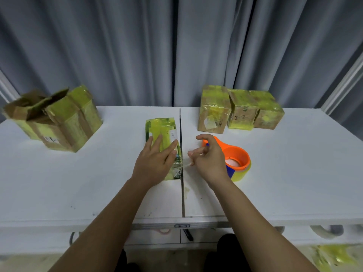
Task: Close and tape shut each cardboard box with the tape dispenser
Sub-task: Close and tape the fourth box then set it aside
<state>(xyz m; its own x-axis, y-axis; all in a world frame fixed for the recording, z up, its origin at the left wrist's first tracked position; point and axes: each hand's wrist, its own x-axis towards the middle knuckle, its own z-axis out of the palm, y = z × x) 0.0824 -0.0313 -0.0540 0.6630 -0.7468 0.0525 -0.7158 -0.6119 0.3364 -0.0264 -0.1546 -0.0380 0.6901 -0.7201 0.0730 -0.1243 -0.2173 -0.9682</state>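
Observation:
A small cardboard box wrapped in yellow-green tape lies flat at the table's centre. My left hand presses flat on its top with straight fingers. Just right of the box, my right hand has its fingers curled, and its fingertips pinch a thin strip of tape that runs to the box's right side. Behind and to the right of this hand the orange tape dispenser with a yellow-green roll rests on the table.
At the left stand two boxes, one with open flaps and a taped one. Three taped boxes sit at the back right. A dark seam splits the white table. Grey curtains hang behind.

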